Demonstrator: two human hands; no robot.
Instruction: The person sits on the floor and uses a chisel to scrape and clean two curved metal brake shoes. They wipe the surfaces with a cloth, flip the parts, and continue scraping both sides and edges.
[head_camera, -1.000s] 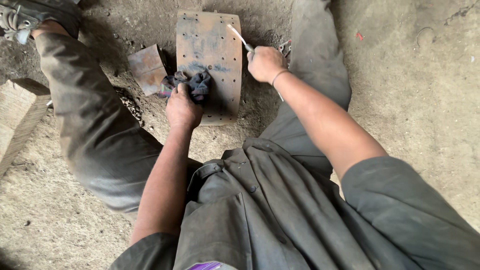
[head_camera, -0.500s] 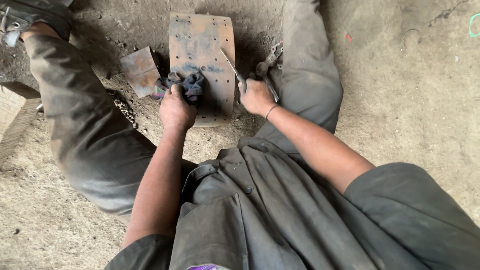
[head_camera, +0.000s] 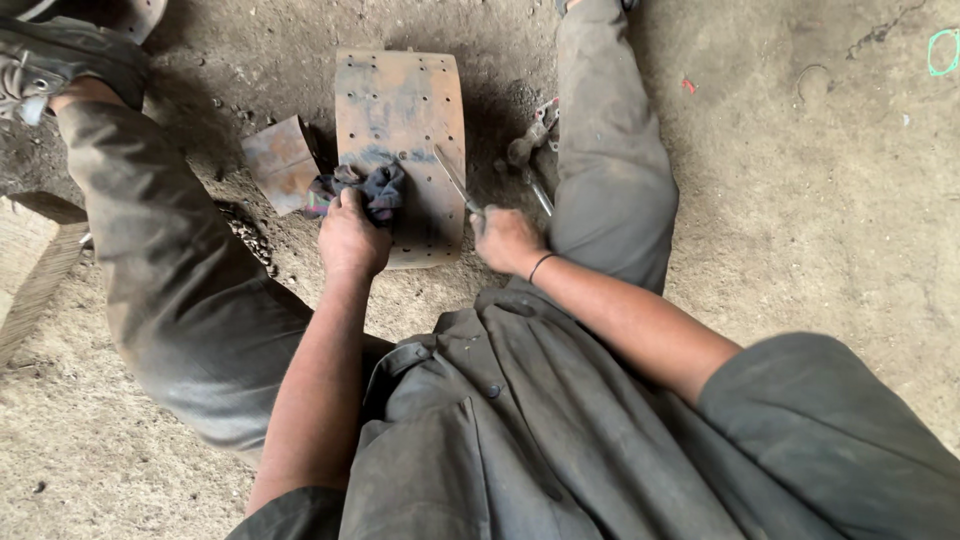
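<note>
Seated on the ground with legs spread wide, the person is reaching both bare forearms forward. The left hand (head_camera: 353, 238) is pressing down, palm flat and fingers curled forward. The right hand (head_camera: 507, 240), a thin dark band at its wrist, is closing in a fist.

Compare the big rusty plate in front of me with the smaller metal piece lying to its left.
The big plate is long, curved and dotted with holes; the smaller piece is short, squarish, with no holes visible. The left hand presses a dark rag on the big plate; nothing touches the smaller piece. Both are rusty brown.
</note>
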